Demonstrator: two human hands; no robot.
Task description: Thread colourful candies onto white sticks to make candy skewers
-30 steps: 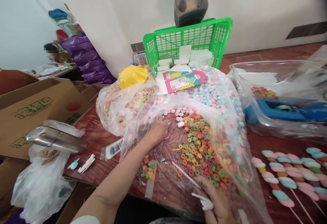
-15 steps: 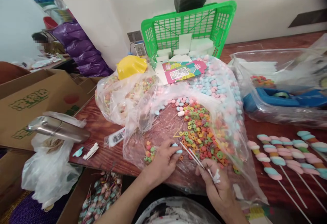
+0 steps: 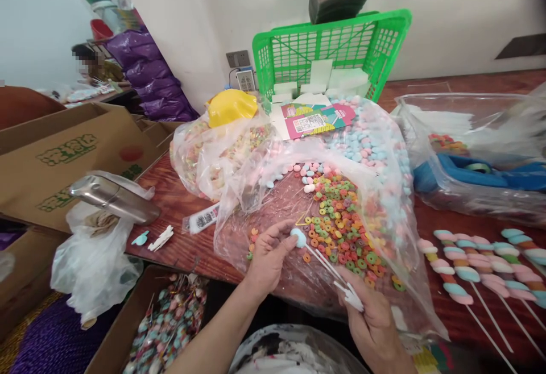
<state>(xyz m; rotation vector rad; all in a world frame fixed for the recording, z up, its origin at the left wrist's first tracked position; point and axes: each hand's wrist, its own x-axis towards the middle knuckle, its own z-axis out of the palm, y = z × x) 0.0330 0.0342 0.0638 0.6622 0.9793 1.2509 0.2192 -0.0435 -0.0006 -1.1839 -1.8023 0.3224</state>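
My left hand [image 3: 271, 257] pinches a pale blue marshmallow [image 3: 300, 237] between thumb and fingers. The tip of a white stick [image 3: 322, 259] meets this marshmallow; whether it has gone in, I cannot tell. Several such sticks are gripped by my right hand [image 3: 369, 311], with their white ends [image 3: 353, 300] bunched at the thumb. Just beyond my hands, colourful cereal rings [image 3: 341, 223] lie heaped on a clear plastic sheet [image 3: 264, 215]. Pink and blue marshmallows [image 3: 362, 135] are piled further back. To the right lie finished-looking marshmallow skewers [image 3: 467, 274] with rings between the marshmallows.
A green basket [image 3: 333, 30] with white boxes stands against the wall. Left are a steel flask [image 3: 115, 198], a bag of rings [image 3: 205, 158] and a cardboard box [image 3: 68, 152]. A clear bin [image 3: 482, 200] with a blue tape dispenser [image 3: 452, 175] sits right. Below left, a carton holds wrapped sweets [image 3: 166, 323].
My left hand has lifted the blue marshmallow to the stick tips and turned it. The whole view has shifted slightly, so the table things appear further right.
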